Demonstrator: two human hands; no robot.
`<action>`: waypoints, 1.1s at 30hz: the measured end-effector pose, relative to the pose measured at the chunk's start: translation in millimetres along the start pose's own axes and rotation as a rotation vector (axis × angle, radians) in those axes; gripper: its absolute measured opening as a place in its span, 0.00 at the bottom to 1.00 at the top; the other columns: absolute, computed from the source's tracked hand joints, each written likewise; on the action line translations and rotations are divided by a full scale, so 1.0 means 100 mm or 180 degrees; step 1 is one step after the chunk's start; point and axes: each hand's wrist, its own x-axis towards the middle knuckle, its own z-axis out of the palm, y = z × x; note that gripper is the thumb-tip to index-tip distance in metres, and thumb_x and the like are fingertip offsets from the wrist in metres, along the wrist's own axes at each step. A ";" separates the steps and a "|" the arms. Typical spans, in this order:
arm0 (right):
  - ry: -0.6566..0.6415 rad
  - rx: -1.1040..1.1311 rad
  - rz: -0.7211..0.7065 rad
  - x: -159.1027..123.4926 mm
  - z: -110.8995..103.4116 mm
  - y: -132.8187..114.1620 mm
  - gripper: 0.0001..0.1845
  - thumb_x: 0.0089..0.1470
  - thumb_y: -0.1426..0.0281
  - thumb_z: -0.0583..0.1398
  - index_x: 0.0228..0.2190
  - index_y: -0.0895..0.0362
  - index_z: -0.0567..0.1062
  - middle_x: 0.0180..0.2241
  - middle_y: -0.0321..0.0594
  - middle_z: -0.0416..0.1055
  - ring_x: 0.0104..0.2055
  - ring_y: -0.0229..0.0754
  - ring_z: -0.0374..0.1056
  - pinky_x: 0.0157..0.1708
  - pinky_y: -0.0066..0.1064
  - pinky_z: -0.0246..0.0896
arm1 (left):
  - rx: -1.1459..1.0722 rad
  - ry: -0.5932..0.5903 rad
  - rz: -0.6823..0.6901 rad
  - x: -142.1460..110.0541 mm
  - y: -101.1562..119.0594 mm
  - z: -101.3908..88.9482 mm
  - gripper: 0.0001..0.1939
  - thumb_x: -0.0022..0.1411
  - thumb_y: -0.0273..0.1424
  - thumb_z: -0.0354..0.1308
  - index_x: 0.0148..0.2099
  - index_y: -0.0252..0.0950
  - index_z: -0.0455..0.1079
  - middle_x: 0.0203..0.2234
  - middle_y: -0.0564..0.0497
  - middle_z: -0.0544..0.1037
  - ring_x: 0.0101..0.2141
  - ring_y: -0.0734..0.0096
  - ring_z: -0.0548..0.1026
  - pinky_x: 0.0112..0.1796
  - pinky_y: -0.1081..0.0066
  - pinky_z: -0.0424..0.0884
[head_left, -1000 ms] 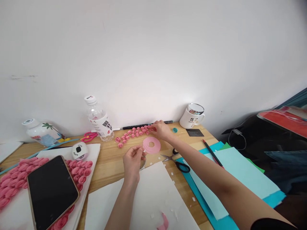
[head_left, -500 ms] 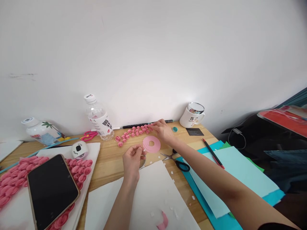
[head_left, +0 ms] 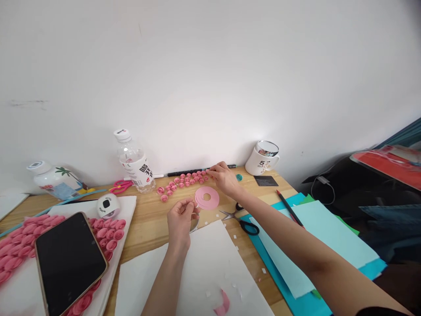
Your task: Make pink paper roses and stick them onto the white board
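My left hand (head_left: pixel 180 217) is closed in a pinch on the near edge of a flat pink paper ring (head_left: pixel 207 198) cut in a spiral, lying on the wooden desk (head_left: pixel 149 219). My right hand (head_left: pixel 224 177) reaches to the back of the desk, its fingertips pinched at the right end of a cluster of several small pink rolled paper roses (head_left: pixel 182 182). What its fingers hold, if anything, is too small to make out.
Scissors with black handles (head_left: pixel 241 220) lie right of the ring. A white sheet (head_left: pixel 210 259) lies in front, teal paper (head_left: pixel 315 237) and a red pencil (head_left: pixel 289 210) at right. A phone (head_left: pixel 69 261) rests on a board with pink roses (head_left: pixel 108 230). A bottle (head_left: pixel 134 162), a mug (head_left: pixel 265 159) and pink scissors (head_left: pixel 120 188) stand at the back.
Both hands stay almost where they were; the right fingertips shift slightly along the row of roses. The view drifts a little.
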 end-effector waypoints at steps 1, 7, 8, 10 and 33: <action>-0.0013 -0.0018 -0.0024 0.00 0.01 -0.01 0.20 0.56 0.80 0.50 0.43 0.54 0.75 0.42 0.45 0.71 0.45 0.48 0.54 0.40 0.35 0.57 | -0.0001 -0.0004 0.0003 0.00 0.00 0.00 0.12 0.43 0.32 0.61 0.31 0.30 0.71 0.25 0.49 0.75 0.23 0.74 0.72 0.24 0.73 0.68; -0.0298 -0.0233 -0.0211 -0.05 0.05 -0.09 0.16 0.56 0.77 0.51 0.41 0.55 0.75 0.43 0.45 0.70 0.44 0.48 0.55 0.38 0.35 0.56 | 0.0001 0.0021 0.0009 0.00 0.01 0.00 0.11 0.43 0.32 0.60 0.30 0.30 0.71 0.24 0.48 0.75 0.23 0.73 0.72 0.24 0.73 0.68; -0.0306 -0.0239 -0.0227 -0.05 0.05 -0.09 0.16 0.56 0.78 0.51 0.40 0.55 0.76 0.42 0.45 0.70 0.44 0.48 0.55 0.38 0.35 0.56 | -0.0001 0.0025 0.0000 0.00 0.01 0.00 0.11 0.43 0.32 0.60 0.30 0.30 0.71 0.24 0.49 0.75 0.23 0.74 0.72 0.24 0.73 0.68; -0.0254 -0.0185 -0.0181 -0.04 0.03 -0.06 0.17 0.55 0.78 0.51 0.41 0.54 0.76 0.42 0.45 0.71 0.44 0.48 0.56 0.37 0.34 0.55 | -0.0004 0.0025 -0.0010 0.01 0.01 -0.01 0.11 0.43 0.31 0.60 0.30 0.30 0.71 0.24 0.49 0.75 0.23 0.74 0.72 0.24 0.73 0.68; -0.0508 -0.0203 0.1067 0.09 -0.04 0.19 0.19 0.50 0.77 0.52 0.38 0.51 0.78 0.37 0.41 0.76 0.40 0.47 0.66 0.34 0.30 0.57 | -0.0031 0.0024 -0.0029 0.02 0.01 -0.01 0.11 0.43 0.31 0.60 0.31 0.31 0.71 0.25 0.48 0.75 0.23 0.73 0.72 0.25 0.72 0.68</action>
